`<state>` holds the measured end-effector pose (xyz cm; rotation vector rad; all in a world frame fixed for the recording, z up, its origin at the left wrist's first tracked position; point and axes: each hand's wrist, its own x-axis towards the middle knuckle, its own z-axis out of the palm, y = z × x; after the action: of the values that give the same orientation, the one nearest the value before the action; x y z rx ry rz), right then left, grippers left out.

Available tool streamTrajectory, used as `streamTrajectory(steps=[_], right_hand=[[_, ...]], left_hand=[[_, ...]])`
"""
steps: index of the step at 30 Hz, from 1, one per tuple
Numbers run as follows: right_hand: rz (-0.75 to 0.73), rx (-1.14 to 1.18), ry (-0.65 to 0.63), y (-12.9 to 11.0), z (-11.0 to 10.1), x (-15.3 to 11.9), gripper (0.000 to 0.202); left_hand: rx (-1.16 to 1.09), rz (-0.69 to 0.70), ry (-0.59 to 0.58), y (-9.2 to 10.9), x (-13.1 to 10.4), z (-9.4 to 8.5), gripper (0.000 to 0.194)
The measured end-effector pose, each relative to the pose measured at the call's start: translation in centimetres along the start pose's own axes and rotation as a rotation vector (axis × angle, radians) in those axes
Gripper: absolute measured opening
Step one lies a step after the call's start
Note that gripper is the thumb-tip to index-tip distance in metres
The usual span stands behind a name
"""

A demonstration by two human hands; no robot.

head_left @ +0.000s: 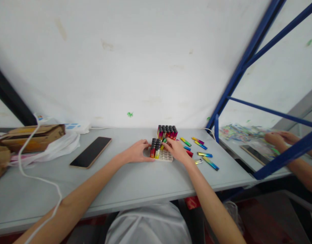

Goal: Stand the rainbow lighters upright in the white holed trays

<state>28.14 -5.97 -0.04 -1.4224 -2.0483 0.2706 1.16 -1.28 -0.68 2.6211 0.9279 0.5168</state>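
Note:
A white holed tray (166, 156) stands in front of me with upright lighters (156, 148) in its left rows. My left hand (139, 151) is curled round the tray's left side, thumb at the near corner and fingers at the far one. Over the tray's right part, my right hand (176, 149) pinches a green and yellow lighter (163, 145); its fingers partly cover it. Behind stands a block of dark-topped red and purple lighters (167, 132). Several loose lighters (208, 161) in metallic colours lie to the right of my right hand.
A phone (91, 152) lies at left on the grey table (115, 179). Further left are cardboard boxes (35, 137), a plastic bag (69, 144) and a white cable (44, 176). A blue metal frame (232, 81) rises at right, with another person's hands (277, 138) beyond it.

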Motion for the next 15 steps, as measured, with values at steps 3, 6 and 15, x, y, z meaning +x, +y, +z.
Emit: streamTrajectory(steps=[3, 6, 15], right_hand=[[-0.063, -0.030, -0.022, 0.23, 0.13, 0.12, 0.026], [-0.099, -0.051, 0.017, 0.24, 0.11, 0.17, 0.022], [-0.046, 0.057, -0.036, 0.47, -0.35, -0.21, 0.027]], left_hand=[[0.006, 0.004, -0.019, 0.02, -0.01, -0.09, 0.066], [-0.003, 0.016, -0.031, 0.08, 0.01, -0.23, 0.065], [-0.057, 0.060, -0.056, -0.33, 0.19, -0.71, 0.060]])
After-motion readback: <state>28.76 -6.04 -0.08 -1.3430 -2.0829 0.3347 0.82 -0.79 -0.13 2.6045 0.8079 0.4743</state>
